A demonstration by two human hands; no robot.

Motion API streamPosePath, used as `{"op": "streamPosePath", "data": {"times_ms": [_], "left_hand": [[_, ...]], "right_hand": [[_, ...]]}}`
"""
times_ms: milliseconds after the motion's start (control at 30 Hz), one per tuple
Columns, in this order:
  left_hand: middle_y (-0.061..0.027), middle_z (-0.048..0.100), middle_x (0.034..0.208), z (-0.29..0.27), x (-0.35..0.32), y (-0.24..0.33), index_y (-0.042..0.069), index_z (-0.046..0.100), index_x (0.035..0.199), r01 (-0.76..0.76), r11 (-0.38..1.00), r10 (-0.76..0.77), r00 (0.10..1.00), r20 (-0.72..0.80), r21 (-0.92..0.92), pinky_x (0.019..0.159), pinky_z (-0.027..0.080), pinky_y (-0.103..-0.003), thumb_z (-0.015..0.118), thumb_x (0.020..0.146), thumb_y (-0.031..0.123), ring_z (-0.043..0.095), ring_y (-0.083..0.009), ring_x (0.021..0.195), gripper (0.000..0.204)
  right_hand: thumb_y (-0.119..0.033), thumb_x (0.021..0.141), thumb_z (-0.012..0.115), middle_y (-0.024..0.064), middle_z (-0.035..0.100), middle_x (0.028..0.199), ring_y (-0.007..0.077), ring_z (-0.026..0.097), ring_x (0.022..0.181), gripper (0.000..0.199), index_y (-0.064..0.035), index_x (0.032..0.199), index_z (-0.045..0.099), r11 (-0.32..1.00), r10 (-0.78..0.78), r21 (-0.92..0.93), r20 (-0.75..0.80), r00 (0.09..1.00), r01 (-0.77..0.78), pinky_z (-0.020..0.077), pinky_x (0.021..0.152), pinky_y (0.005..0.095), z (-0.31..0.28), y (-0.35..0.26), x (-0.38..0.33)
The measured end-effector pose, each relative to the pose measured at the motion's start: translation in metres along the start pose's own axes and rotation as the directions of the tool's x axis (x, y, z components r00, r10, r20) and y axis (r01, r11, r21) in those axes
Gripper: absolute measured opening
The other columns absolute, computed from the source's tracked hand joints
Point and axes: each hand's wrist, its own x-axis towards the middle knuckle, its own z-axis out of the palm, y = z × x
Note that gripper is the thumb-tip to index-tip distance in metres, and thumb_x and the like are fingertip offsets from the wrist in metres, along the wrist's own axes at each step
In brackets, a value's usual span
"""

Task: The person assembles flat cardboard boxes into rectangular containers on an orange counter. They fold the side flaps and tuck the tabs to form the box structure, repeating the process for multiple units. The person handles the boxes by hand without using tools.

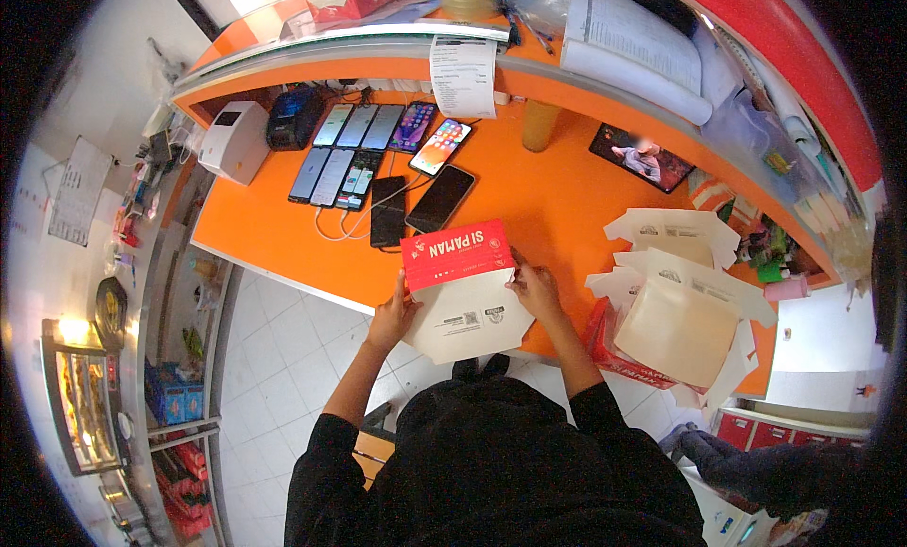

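Mid-fold: left hand point(392, 313) and right hand point(535, 287) each pinch a side of the red-and-white carton blank point(463, 292); next, tuck flaps squarely.

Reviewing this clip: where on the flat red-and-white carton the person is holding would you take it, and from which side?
Probably by its two side edges, coming in from left and right, as the left hand and right hand do now. The carton is a thin, unfolded sheet lying partly over the orange counter's front edge, so a pinch grip at opposite edges should keep it level.
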Motion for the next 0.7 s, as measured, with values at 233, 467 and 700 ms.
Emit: {"op": "streamPosePath", "data": {"times_ms": [233, 467, 700], "left_hand": [[-0.0188, 0.067, 0.109, 0.003, 0.002, -0.001, 0.005, 0.009, 0.151, 0.026, 0.999, -0.027, 0.999, -0.022, -0.04, 0.072, 0.058, -0.044, 0.07, 0.084, 0.012, 0.07, -0.0355, 0.087, 0.091], [-0.0189, 0.061, 0.121, -0.002, -0.008, 0.045, 0.005, 0.001, 0.152, 0.049, 0.984, -0.03, 0.993, 0.111, -0.172, 0.072, 0.057, -0.042, 0.079, 0.079, 0.027, 0.07, -0.0324, 0.083, 0.109], [-0.014, 0.039, 0.145, -0.04, 0.037, 0.097, 0.022, 0.036, 0.148, -0.438, 0.875, 0.454, 0.89, -0.038, 0.205, 0.102, 0.043, -0.047, 0.08, 0.072, 0.043, 0.041, -0.0395, 0.131, 0.09]], "right_hand": [[-0.013, 0.072, 0.079, 0.0101, 0.071, 0.08, 0.0271, 0.071, 0.073, 0.063, -0.0132, 0.13, 0.054, 1.0, -0.004, -0.021, -0.095, 0.995, 0.002, 0.0538, 0.066, 0.0399, 0.005, 0.001, -0.001], [-0.011, 0.077, 0.074, 0.0157, 0.066, 0.096, 0.0281, 0.066, 0.09, 0.049, -0.0055, 0.122, 0.054, 0.978, 0.128, -0.106, -0.388, 0.913, -0.182, 0.0513, 0.079, 0.0374, 0.013, 0.004, 0.017], [-0.032, 0.1, 0.048, 0.01, 0.058, 0.117, 0.0187, 0.06, 0.104, 0.04, -0.0029, 0.126, 0.05, 0.546, 0.571, 0.813, -0.183, 0.8, -0.203, 0.0473, 0.091, 0.0338, 0.028, -0.008, -0.049]]}}
